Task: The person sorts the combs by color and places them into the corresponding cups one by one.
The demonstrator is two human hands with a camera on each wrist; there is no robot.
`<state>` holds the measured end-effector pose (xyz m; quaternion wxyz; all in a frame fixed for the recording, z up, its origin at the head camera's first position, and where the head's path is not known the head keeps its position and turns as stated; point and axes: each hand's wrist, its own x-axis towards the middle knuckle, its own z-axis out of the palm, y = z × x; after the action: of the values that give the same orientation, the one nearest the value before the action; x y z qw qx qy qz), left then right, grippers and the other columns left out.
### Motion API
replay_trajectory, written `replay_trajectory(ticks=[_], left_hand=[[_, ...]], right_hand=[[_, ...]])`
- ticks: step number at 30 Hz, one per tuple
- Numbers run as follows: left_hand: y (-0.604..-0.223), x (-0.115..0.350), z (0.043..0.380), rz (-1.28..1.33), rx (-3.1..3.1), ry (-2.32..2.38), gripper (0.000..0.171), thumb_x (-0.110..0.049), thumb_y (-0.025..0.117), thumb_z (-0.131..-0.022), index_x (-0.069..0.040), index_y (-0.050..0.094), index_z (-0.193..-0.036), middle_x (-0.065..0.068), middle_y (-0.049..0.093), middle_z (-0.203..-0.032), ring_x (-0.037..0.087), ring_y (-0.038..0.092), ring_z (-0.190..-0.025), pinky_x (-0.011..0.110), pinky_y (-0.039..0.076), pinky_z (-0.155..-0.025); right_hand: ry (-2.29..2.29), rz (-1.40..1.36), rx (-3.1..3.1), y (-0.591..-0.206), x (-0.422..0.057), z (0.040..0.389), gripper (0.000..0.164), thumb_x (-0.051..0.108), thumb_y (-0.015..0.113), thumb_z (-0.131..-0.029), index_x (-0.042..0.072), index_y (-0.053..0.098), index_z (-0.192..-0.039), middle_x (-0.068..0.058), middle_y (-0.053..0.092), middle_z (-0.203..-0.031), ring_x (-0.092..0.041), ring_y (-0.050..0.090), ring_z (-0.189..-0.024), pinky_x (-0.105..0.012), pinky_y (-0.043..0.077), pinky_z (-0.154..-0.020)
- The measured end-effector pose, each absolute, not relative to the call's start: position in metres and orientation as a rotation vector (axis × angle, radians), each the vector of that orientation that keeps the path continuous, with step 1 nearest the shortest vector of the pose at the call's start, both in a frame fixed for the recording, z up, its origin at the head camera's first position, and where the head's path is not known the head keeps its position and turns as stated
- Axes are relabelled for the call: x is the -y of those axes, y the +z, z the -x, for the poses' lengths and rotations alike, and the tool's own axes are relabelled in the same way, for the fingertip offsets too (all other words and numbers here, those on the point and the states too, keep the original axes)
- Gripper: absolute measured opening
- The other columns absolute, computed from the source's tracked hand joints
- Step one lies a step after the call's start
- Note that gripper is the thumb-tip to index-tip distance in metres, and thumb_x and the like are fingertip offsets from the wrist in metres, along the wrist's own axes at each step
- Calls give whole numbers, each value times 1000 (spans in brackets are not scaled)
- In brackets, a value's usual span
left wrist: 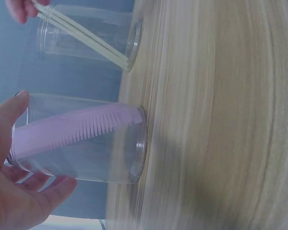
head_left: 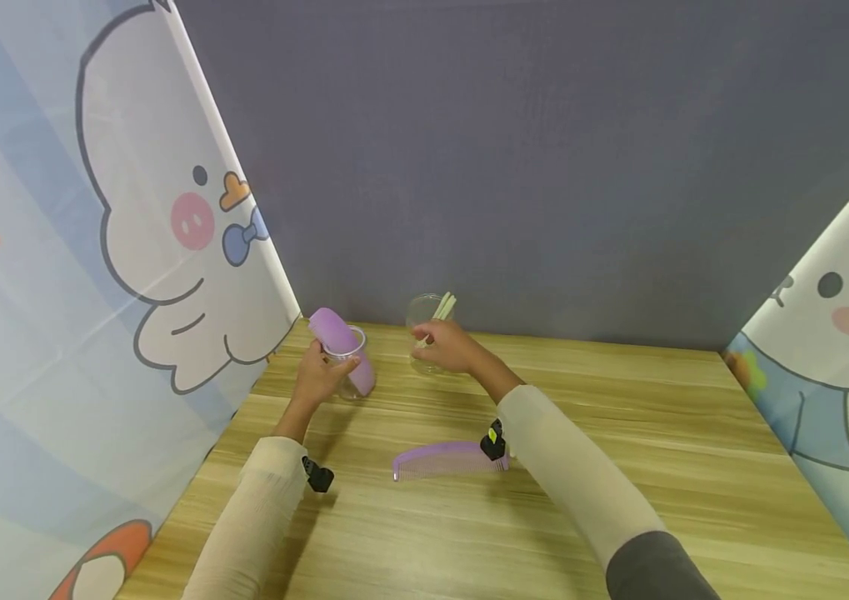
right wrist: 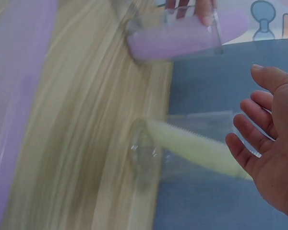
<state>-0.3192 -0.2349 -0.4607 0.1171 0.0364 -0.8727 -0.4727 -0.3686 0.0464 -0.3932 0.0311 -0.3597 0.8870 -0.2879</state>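
Note:
A clear cup [left wrist: 96, 167] stands on the table with a purple comb [left wrist: 72, 127] leaning inside. My left hand [head_left: 319, 373] grips this cup near its rim, thumb on one side and fingers on the other. Farther right is a second clear cup [right wrist: 182, 170], with a pale yellow-green comb [right wrist: 197, 146] slanting out of its mouth. At that cup's rim is my right hand [head_left: 446, 343]; in the right wrist view its fingers are loosely spread, with nothing between thumb and fingers. Nearer me on the table lies another purple comb [head_left: 439, 460], its right end partly behind the right wrist camera.
The wood-grain table [head_left: 619, 442] meets a dark grey wall [head_left: 529, 167] just behind the cups. Cartoon-printed cloth [head_left: 147, 217] borders the left side, and similar cloth [head_left: 844, 400] the right.

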Motion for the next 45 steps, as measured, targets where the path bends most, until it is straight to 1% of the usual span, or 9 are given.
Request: replay_trajectory(ticks=[3, 6, 9, 14, 17, 21, 25, 34, 45], left_hand=[[-461, 235, 319, -107, 2556, -1388, 74, -32, 79, -89, 8, 43, -139, 29, 57, -133, 44, 57, -124, 56, 49, -102], [-461, 235, 318, -102, 2551, -1399, 74, -32, 79, -89, 8, 42, -140, 30, 57, -134, 44, 57, -124, 57, 49, -102], [-460, 235, 318, -95, 2545, -1410, 74, -31, 79, -89, 8, 42, -140, 29, 57, -134, 44, 57, -124, 56, 49, -102], [-460, 236, 319, -88, 2543, -1406, 73, -31, 79, -89, 8, 43, -139, 30, 57, -133, 44, 56, -124, 57, 49, -101], [-460, 235, 320, -84, 2541, -1397, 73, -31, 79, -89, 9, 43, -139, 30, 57, -133, 45, 57, -124, 57, 49, -101], [-461, 235, 320, -88, 2531, -1416, 72, -30, 79, -89, 9, 43, -138, 30, 58, -132, 44, 58, -123, 56, 50, -101], [-461, 235, 320, -101, 2528, -1428, 71, -29, 80, -88, 8, 44, -138, 30, 58, -131, 44, 58, -122, 56, 50, -100], [-461, 235, 320, -99, 2535, -1420, 71, -29, 80, -88, 8, 44, -138, 30, 59, -132, 43, 58, -123, 56, 49, -101], [-459, 236, 320, -92, 2530, -1430, 71, -29, 80, -88, 8, 44, -137, 31, 58, -132, 45, 58, -123, 57, 49, -102]], right_hand=[[-907, 1103, -2707, -402, -55, 368, 41, 18, 67, -95, -1, 65, -132, -17, 70, -129, -29, 69, -111, -41, 57, -96], [-911, 1143, -2714, -408, -64, 366, 35, 15, 69, -93, -3, 69, -123, -18, 74, -118, -29, 71, -105, -40, 58, -92], [-895, 1165, -2720, -414, -72, 364, 31, 16, 71, -92, -2, 69, -117, -16, 73, -110, -28, 69, -102, -41, 57, -91], [-848, 1172, -2709, -422, -84, 361, 30, 18, 72, -92, 0, 69, -116, -14, 72, -105, -25, 66, -100, -40, 56, -89], [-821, 1168, -2706, -427, -90, 358, 31, 19, 72, -92, 0, 69, -116, -15, 73, -106, -26, 66, -100, -41, 56, -91], [-795, 1148, -2703, -433, -100, 354, 37, 20, 72, -91, -2, 69, -120, -16, 73, -108, -26, 67, -101, -40, 57, -92], [-778, 1143, -2699, -440, -110, 350, 39, 20, 73, -91, -3, 68, -122, -15, 73, -106, -26, 68, -99, -39, 57, -89], [-748, 1185, -2670, -452, -127, 338, 35, 21, 75, -90, 0, 69, -118, -10, 72, -102, -22, 67, -94, -34, 57, -84], [-718, 1216, -2625, -461, -143, 321, 39, 24, 78, -89, 1, 70, -118, -7, 72, -101, -18, 65, -92, -29, 55, -80]])
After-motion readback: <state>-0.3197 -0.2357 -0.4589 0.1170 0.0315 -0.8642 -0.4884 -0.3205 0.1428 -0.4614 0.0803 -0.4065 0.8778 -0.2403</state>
